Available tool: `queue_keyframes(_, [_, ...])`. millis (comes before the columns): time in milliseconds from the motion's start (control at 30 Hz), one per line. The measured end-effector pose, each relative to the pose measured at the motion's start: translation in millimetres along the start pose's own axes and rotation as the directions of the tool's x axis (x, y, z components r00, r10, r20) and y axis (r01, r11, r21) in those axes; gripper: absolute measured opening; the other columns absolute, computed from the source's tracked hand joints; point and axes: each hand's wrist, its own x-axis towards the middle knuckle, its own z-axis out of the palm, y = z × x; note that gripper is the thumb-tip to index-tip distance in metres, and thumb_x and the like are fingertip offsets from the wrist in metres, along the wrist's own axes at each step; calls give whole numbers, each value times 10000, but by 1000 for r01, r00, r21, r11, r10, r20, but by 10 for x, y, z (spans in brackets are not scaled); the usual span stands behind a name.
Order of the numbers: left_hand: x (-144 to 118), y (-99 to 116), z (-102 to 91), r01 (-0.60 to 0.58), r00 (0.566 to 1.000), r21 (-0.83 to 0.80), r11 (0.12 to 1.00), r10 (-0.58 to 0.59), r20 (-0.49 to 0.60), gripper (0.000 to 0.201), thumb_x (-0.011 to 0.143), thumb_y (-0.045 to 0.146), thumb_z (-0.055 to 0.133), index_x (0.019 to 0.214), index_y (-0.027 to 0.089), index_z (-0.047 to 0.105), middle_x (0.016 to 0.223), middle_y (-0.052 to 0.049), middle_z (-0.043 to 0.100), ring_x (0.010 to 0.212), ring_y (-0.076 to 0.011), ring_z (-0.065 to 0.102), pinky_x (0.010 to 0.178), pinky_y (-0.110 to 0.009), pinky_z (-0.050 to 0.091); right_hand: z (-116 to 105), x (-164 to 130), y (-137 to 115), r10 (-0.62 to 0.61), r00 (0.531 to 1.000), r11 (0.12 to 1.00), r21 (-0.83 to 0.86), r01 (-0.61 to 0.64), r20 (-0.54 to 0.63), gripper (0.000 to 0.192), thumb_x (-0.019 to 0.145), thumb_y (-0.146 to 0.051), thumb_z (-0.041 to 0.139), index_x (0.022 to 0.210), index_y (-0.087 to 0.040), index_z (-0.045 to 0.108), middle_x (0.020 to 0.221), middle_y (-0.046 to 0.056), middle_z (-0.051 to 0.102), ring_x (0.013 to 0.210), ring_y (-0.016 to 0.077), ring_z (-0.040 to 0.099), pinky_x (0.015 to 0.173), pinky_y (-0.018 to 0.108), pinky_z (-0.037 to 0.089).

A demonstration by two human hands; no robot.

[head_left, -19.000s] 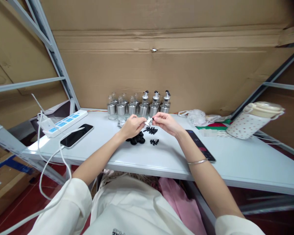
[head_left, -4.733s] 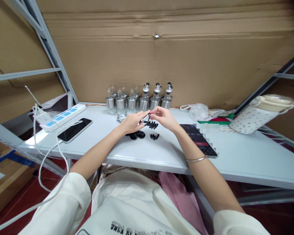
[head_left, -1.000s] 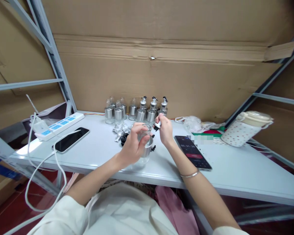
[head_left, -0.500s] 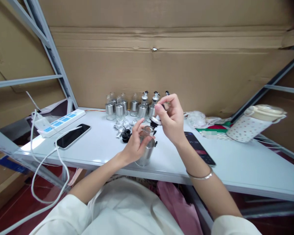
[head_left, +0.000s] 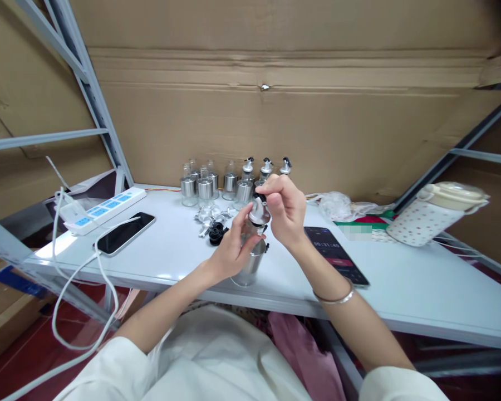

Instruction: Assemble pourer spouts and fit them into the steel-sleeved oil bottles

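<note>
My left hand grips a small glass bottle with a steel sleeve, held tilted just above the front of the white table. My right hand pinches a silver and black pourer cap and holds it on the bottle's neck. Behind my hands stands a row of like bottles, three at the right with pourer caps on. Loose black rings and clear parts lie on the table beside my left hand.
A dark phone with a lit screen lies right of my hands. Another phone on a white cable and a power strip sit at the left. A dotted cream jug and a plastic bag are at the right. Cardboard backs the shelf.
My right hand has come down from above and set the pourer cap onto the neck of the bottle in my left hand. The bottle has stayed near the table's front.
</note>
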Motion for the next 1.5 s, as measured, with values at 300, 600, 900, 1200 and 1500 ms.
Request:
queue_keyframes(300, [-16,5,-26,-30,999,49,998,29,22,507,983,329,352,1446,327,144,1251,-115,520,845,-152,661,811,-330,542,87,-41,188,-20,986,1000,-4,19,-163,492,910,-561,381,610,-195,514,536,-38,398,464,79,366,471,244,326])
queue_keyframes(600, [-23,-19,-18,-17,999,-44,999,18,28,450,985,320,352,1409,314,202,1211,-98,522,852,-138,656,797,-305,541,99,-51,151,-30,974,997,63,45,-225,524,906,-572,371,545,-199,440,501,-40,355,446,81,349,471,248,334])
queue_keyframes(900, [-22,6,15,18,1000,-39,999,-19,-22,414,975,354,375,1354,251,244,1131,-96,558,904,-160,629,799,-309,526,158,-94,174,-45,968,999,-19,41,-247,550,930,-542,340,561,-185,539,499,-21,420,462,91,424,449,239,331])
queue_keyframes(1200, [-19,21,-12,59,998,33,998,-59,-11,391,971,398,361,1308,222,271,1096,-90,569,915,-165,611,803,-305,510,187,-163,179,-27,958,998,-53,12,-284,570,933,-551,313,567,-189,558,500,-15,430,462,97,429,446,242,338])
queue_keyframes(1500, [-44,37,-30,112,992,57,992,-108,-67,380,947,394,424,1273,215,344,1139,-98,565,953,-175,600,836,-321,491,244,-217,176,73,941,995,-34,-89,-331,589,907,-609,304,546,-191,509,504,-19,422,473,100,425,465,246,357])
